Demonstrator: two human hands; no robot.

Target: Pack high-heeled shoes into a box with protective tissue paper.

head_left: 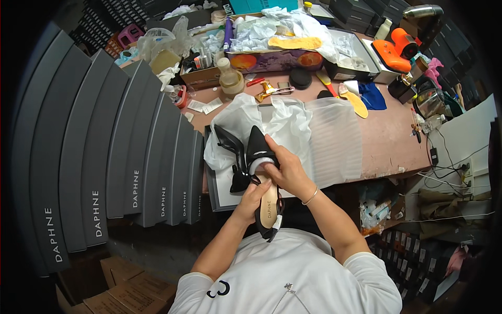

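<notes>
Head view: both my hands are on a black pointed shoe, held just above the near edge of the worktop.

From the head camera I see my left hand [253,198] closed around the black pointed shoe [265,183] at its middle, fingers curled against the tan insole, while my right hand [286,170] clamps the toe end from the 2 o'clock side, fingers pressed at the shoe's opening. The shoe's toe points to 12 o'clock, its heel toward my chest at 6. A second black shoe [234,157] lies just beside it at 10 o'clock, on white tissue paper [282,123] spread over the worktop [387,141]. A row of dark grey shoe boxes [104,146] stands at 9 o'clock; an orange tool [400,49] sits at 1 o'clock.
</notes>
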